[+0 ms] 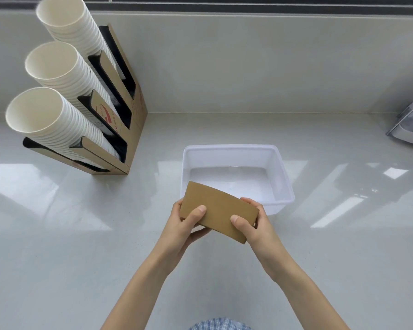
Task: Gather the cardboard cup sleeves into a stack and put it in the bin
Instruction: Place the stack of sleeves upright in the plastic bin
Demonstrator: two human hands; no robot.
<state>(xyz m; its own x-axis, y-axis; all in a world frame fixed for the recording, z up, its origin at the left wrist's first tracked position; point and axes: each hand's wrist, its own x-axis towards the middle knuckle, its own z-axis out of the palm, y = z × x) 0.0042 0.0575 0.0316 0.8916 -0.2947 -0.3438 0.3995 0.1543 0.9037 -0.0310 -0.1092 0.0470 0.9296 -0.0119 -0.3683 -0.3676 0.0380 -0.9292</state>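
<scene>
Both hands, left hand (pixel 185 225) and right hand (pixel 253 225), pinch the sleeve stack (pixel 218 211) above the bin (pixel 284 177).

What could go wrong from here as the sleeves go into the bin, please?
1. The stack of sleeves is pinched only at its ends by the left hand and right hand; loose sleeves in the middle might fan out or slip.
2. It is held tilted over the near rim of the bin, so it could catch the rim or nudge the light bin along the glossy counter.
</scene>
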